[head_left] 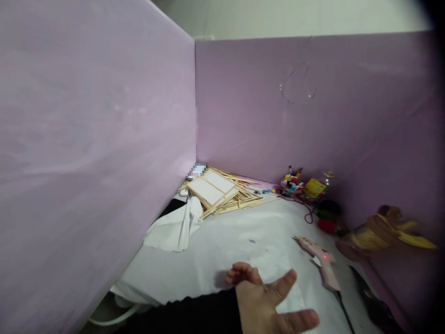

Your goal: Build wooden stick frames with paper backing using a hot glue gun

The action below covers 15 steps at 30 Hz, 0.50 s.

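Observation:
My left hand (pixel 260 304), in a black sleeve (pixel 194 315), is above the white table cover (pixel 222 246) at the bottom. Its thumb and a finger are spread apart, with nothing between them. Behind its wrist show bent fingers that look like my right hand (pixel 243 272); the rest is hidden, and I cannot tell if they hold anything. A pale pink hot glue gun (pixel 321 264) with a red light lies to the right, apart from my hands. A small grey scrap (pixel 252 241) lies beyond them.
A pile of thin wooden sticks and framed white panels (pixel 222 190) lies at the back left, beside a white cloth (pixel 174 227) and a blurred-out device (pixel 197 170). Pens in a holder (pixel 292 183) stand at the back. Purple partitions (pixel 243 106) enclose the table.

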Tool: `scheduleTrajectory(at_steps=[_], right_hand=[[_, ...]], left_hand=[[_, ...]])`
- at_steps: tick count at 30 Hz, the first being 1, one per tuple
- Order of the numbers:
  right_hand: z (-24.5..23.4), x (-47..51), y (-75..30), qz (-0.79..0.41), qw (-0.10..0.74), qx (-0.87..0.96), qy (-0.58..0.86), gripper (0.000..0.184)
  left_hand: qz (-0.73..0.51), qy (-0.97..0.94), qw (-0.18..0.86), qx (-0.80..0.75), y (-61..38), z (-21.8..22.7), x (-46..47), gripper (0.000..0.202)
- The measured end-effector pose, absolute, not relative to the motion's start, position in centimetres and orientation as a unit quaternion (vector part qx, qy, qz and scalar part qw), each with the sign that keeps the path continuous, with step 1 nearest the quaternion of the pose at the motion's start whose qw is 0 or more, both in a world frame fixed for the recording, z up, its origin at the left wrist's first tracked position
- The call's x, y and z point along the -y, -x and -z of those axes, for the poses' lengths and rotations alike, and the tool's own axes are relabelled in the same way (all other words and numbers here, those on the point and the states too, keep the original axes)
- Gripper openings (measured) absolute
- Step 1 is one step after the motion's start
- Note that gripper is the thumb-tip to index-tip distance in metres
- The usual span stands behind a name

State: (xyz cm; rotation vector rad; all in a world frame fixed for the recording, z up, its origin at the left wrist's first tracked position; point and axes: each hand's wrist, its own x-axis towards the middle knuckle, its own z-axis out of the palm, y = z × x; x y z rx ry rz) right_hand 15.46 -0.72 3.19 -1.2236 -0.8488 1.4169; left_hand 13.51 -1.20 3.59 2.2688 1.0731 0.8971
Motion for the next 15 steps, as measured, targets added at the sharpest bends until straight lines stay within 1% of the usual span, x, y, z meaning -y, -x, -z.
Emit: scheduleTrajectory(at_steps=[1, 2, 3, 5, 6, 8, 9, 10, 11, 13, 14, 15], right_hand=[[-3.4, 0.5, -15.4, -0.566, 0.519, 0.379, 0.517, 0.024], [-3.7, 0.2, -15.4, -0.545, 0.519, 0.401, 0.522, 0.024], [-4.0, -0.2, -15.5, -0.532, 0.516, 0.417, 0.526, 0.029], [-4.6, -1.0, -15.9, -0.507, 0.523, 0.441, 0.524, 0.028], [-4.8, -1.2, -16.1, -0.489, 0.533, 0.457, 0.517, 0.031], [-4.9, -1.2, -16.5, -0.439, 0.547, 0.508, 0.499, 0.033], [-4.8, -1.0, -16.6, -0.418, 0.547, 0.536, 0.488, 0.032], [-4.7, -0.8, -16.7, -0.407, 0.541, 0.56, 0.479, 0.029], [-4.5, -0.5, -16.8, -0.408, 0.528, 0.579, 0.469, 0.025], [-4.4, 0.0, -17.0, -0.422, 0.501, 0.609, 0.447, 0.02], [-4.4, 0.1, -17.1, -0.43, 0.489, 0.622, 0.434, 0.018], [-4.4, 0.3, -17.3, -0.435, 0.481, 0.633, 0.423, 0.017]], left_hand=[[-0.341, -0.823, 0.214, -0.401, -12.6, -3.9, 1.0, 0.073], [-0.356, -0.818, 0.188, -0.411, -11.4, -4.4, 0.7, 0.073], [-0.374, -0.816, 0.158, -0.412, -9.7, -5.0, 0.3, 0.073], [-0.415, -0.783, 0.089, -0.454, -5.8, -6.3, -0.9, 0.07], [-0.443, -0.742, 0.056, -0.5, -3.6, -6.8, -1.6, 0.059], [-0.469, -0.64, 0.036, -0.607, 0.4, -7.2, -3.2, 0.035], [-0.446, -0.608, 0.035, -0.656, 2.1, -7.0, -4.0, 0.026], [-0.388, -0.597, 0.052, -0.7, 3.5, -6.7, -4.7, 0.023], [-0.337, -0.583, 0.074, -0.735, 4.5, -6.2, -5.4, 0.027], [-0.275, -0.565, 0.09, -0.773, 5.9, -5.1, -6.5, 0.034], [-0.255, -0.566, 0.09, -0.779, 6.3, -4.7, -7.1, 0.031], [-0.239, -0.571, 0.087, -0.781, 6.8, -4.4, -7.5, 0.023]])
